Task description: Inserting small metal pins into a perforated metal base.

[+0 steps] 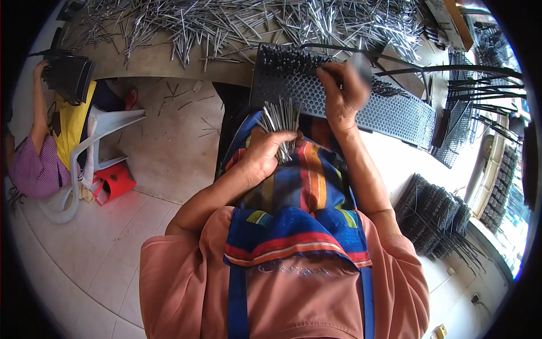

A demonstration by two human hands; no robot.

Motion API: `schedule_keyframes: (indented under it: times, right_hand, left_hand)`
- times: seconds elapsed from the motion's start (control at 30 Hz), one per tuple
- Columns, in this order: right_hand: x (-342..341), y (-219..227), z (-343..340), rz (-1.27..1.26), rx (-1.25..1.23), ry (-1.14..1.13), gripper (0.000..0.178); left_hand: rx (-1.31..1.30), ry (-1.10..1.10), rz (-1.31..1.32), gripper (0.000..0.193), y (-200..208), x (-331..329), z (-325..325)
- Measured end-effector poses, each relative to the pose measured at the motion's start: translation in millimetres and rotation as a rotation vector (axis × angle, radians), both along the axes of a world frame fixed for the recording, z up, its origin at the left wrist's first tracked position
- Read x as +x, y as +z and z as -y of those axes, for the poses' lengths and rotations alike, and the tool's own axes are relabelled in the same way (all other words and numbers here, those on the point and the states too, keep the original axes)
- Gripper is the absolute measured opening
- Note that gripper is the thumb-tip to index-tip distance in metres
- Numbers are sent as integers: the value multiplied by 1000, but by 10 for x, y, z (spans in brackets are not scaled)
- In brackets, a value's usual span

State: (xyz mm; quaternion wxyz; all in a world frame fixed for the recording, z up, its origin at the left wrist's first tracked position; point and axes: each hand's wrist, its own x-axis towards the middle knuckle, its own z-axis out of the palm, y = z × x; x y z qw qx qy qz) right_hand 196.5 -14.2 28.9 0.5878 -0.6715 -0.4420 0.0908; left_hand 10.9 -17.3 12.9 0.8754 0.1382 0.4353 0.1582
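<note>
My left hand (262, 151) is closed round a bundle of thin silvery metal rods (279, 117) over my lap, their ends fanning upward. A dark perforated metal plate (310, 96), full of round holes, lies across in front of me. Short dark pieces (293, 59) stand in rows along its far side. Above the plate's middle is my right hand (343, 96), its fingers bent and drawn together. Its fingertips are partly smeared, and whatever they may hold is too small to make out. A striped, colourful apron (305, 175) covers my lap.
Loose metal rods (209, 28) are heaped across the table (169, 66) beyond the plate. At left another person (42, 164) sits on a white plastic chair (73, 175) beside a red bag (116, 182). Dark racks (432, 214) are stacked on the floor at right, below black bars (485, 93).
</note>
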Motion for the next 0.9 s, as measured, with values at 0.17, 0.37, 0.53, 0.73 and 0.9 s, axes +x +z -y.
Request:
schedule_keyframes:
  times: [0.17, 0.37, 0.53, 0.73, 0.9]
  right_hand:
    - [-5, 2, 23, 117, -28, 7, 13]
    - [-9, 68, 3, 174, -80, 10, 12]
    - [7, 69, -6, 168, -121, 28, 12]
    - [-44, 9, 22, 179, -209, 36, 14]
    - [0, 5, -52, 282, -181, 91, 11]
  left_hand:
    - [30, -15, 21, 22, -11, 22, 6]
    - [12, -12, 8, 15, 20, 66, 33]
    - [-20, -21, -57, 11, -72, 86, 29]
    - [5, 50, -2, 17, -3, 95, 46]
    - [-67, 4, -52, 19, -142, 77, 31]
